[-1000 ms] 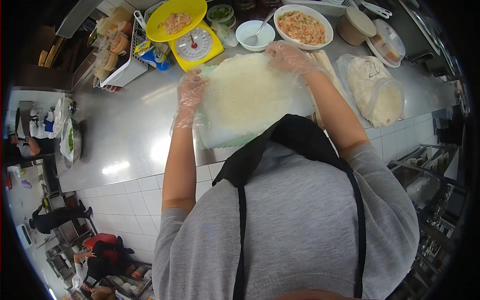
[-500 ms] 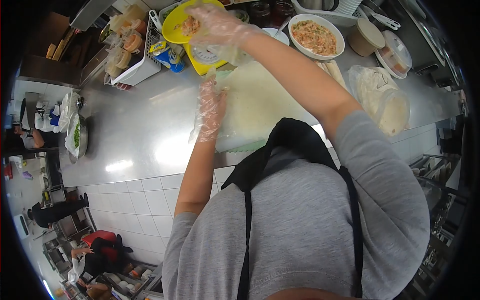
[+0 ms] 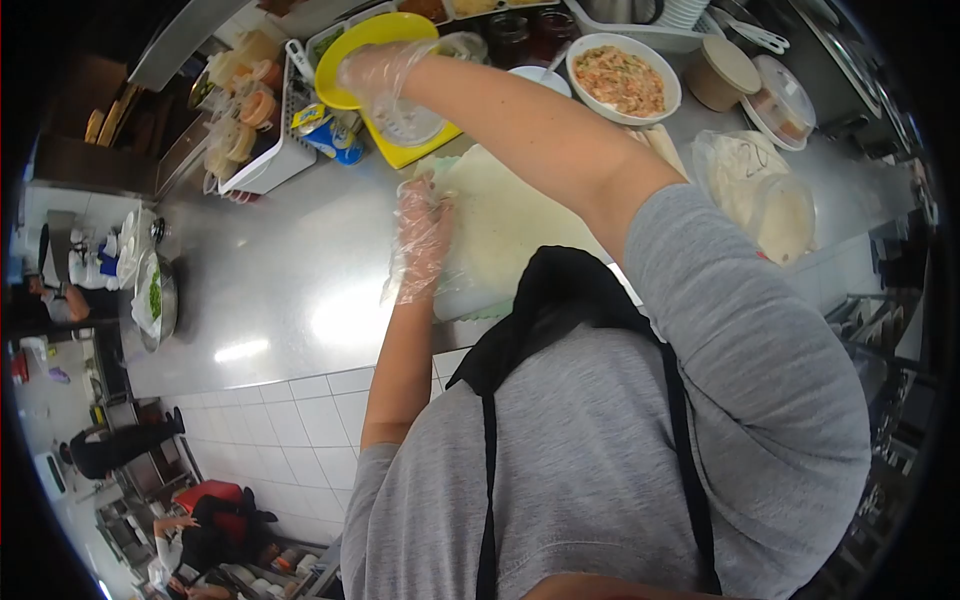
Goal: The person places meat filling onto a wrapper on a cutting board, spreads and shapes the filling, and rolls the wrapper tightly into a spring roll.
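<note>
My right hand (image 3: pixel 378 82), in a clear plastic glove, is over the yellow scale plate (image 3: pixel 405 28); its fingers and the filling seen there earlier are hidden. Below it stands the yellow kitchen scale (image 3: pixel 408 155). At the left edge of the pale flat sheet of dough (image 3: pixel 505 215) is my gloved left hand (image 3: pixel 425 235), its fingers partly curled and blurred by the plastic. The sheet lies on a board. A white bowl (image 3: pixel 660 92) of pinkish chopped filling stands behind, to the right.
A white basket (image 3: pixel 270 170) of sauce bottles and a blue-yellow can (image 3: pixel 335 140) stand left of the scale. Bagged flatbreads (image 3: pixel 770 200), a lidded tub (image 3: pixel 722 75) and a clear-lidded container (image 3: pixel 785 100) are at the right. Co-workers are in the far left background.
My right hand has moved from the right side of the dough sheet across to the scale plate, now covering its filling. My left hand stays by the sheet's left edge.
</note>
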`<move>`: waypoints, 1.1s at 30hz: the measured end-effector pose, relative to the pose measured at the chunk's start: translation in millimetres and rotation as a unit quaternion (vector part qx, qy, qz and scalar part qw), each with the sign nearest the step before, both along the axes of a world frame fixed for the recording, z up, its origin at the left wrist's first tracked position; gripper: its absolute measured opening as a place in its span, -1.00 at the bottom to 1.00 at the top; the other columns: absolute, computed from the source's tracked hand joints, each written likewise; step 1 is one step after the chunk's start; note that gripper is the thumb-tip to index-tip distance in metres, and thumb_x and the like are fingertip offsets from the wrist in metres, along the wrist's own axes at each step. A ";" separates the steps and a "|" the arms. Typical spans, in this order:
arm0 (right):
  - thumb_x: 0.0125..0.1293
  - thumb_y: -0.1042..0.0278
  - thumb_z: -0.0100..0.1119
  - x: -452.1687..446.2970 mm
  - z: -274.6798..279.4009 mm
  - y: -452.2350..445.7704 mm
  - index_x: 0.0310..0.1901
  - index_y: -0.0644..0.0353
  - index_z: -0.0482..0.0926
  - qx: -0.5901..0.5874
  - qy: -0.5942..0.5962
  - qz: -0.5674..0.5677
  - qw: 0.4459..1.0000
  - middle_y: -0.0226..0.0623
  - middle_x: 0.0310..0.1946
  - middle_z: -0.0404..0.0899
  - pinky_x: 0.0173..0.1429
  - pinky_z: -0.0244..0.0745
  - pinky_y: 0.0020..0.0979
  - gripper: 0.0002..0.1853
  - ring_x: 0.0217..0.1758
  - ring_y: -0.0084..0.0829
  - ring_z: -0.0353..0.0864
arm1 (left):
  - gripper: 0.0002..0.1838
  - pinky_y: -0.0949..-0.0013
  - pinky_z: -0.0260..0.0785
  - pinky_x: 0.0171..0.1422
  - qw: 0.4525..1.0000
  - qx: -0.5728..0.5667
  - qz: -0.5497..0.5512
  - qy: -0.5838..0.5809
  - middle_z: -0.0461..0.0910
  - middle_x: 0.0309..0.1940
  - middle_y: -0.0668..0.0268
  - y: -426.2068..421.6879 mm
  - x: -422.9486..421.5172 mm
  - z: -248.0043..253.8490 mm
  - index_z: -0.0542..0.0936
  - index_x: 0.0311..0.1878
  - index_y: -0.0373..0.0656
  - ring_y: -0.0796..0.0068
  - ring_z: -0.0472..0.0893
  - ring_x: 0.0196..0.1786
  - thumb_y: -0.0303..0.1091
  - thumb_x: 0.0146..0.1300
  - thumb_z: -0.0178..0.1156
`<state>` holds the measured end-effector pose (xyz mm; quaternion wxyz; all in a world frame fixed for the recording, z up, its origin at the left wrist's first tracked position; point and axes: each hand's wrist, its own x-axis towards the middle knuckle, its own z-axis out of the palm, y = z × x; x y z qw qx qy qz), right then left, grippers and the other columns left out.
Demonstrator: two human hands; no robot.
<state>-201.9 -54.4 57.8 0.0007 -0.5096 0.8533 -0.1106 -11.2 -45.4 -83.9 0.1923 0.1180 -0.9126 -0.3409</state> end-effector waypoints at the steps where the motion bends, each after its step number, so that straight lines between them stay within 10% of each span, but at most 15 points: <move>1: -0.12 0.24 0.42 4.7 2.5 7.0 0.08 0.08 0.54 0.004 -0.007 -0.001 1.000 -0.13 0.06 0.53 0.19 0.40 -0.16 -0.39 0.16 -0.09 0.47 | -0.52 0.21 0.38 0.13 1.000 -0.009 0.002 0.004 0.42 0.00 0.06 -0.1 -0.8 -0.7 0.38 0.18 -0.25 0.16 0.51 0.05 -0.48 0.15 0.16; 12: -0.10 0.02 0.40 36.3 7.0 126.6 -0.39 0.16 0.56 0.017 -0.108 0.144 0.983 -0.24 -0.50 0.60 -0.30 0.41 -0.25 -0.61 -0.43 -0.25 0.57 | -0.50 0.23 0.39 0.13 0.999 0.047 0.003 0.008 0.45 0.00 0.04 -3.3 -5.5 -10.8 0.39 0.15 -0.28 0.17 0.52 0.06 -0.54 0.08 0.19; 14: -0.08 -0.08 0.40 37.2 -17.9 154.8 -0.32 0.17 0.59 0.150 -0.258 0.168 0.940 -0.23 -0.42 0.62 -0.19 0.45 -0.24 -0.53 -0.31 -0.28 0.60 | -0.50 0.23 0.39 0.13 0.998 0.061 0.003 0.010 0.45 -0.01 0.04 -2.2 -7.3 -9.6 0.39 0.15 -0.29 0.16 0.52 0.06 -0.54 0.08 0.19; 17: -0.02 -0.13 0.36 31.5 -57.8 207.9 -0.25 0.20 0.59 0.037 -0.321 0.156 0.933 -0.22 -0.31 0.63 -0.04 0.45 -0.23 -0.48 -0.17 -0.27 0.60 | -0.50 0.23 0.39 0.13 1.000 -0.002 0.006 -0.004 0.45 0.00 0.04 0.1 -4.3 -3.1 0.39 0.15 -0.28 0.16 0.53 0.05 -0.55 0.07 0.18; 19: 0.04 -0.01 0.32 7.7 -41.6 236.0 -0.13 0.22 0.59 -0.076 -0.231 0.093 0.965 -0.09 -0.19 0.61 0.06 0.42 -0.22 -0.51 -0.03 -0.23 0.58 | -0.50 0.23 0.38 0.14 1.000 0.002 -0.007 0.018 0.45 0.01 0.04 -1.8 -4.1 -8.6 0.39 0.15 -0.28 0.15 0.52 0.05 -0.56 0.07 0.17; 24: 0.10 0.42 0.04 -22.7 9.8 260.7 -0.02 0.26 0.55 0.144 -0.073 -0.221 0.962 0.05 -0.22 0.61 0.03 0.45 -0.25 -0.63 -0.07 -0.20 0.62 | -0.50 0.23 0.36 0.15 1.000 0.005 0.003 0.009 0.45 0.01 0.05 0.5 -4.2 -9.1 0.40 0.15 -0.27 0.16 0.52 0.05 -0.57 0.07 0.16; 33: 0.22 0.36 0.01 -58.9 -67.0 260.9 -0.04 0.21 0.57 0.030 0.002 -0.272 0.962 -0.09 -0.01 0.57 0.17 0.45 -0.21 -0.70 0.11 -0.17 0.53 | -0.53 0.22 0.35 0.15 0.999 -0.041 0.001 -0.008 0.45 0.02 0.06 -1.8 -0.9 -5.7 0.41 0.15 -0.28 0.15 0.52 0.05 -0.52 0.10 0.15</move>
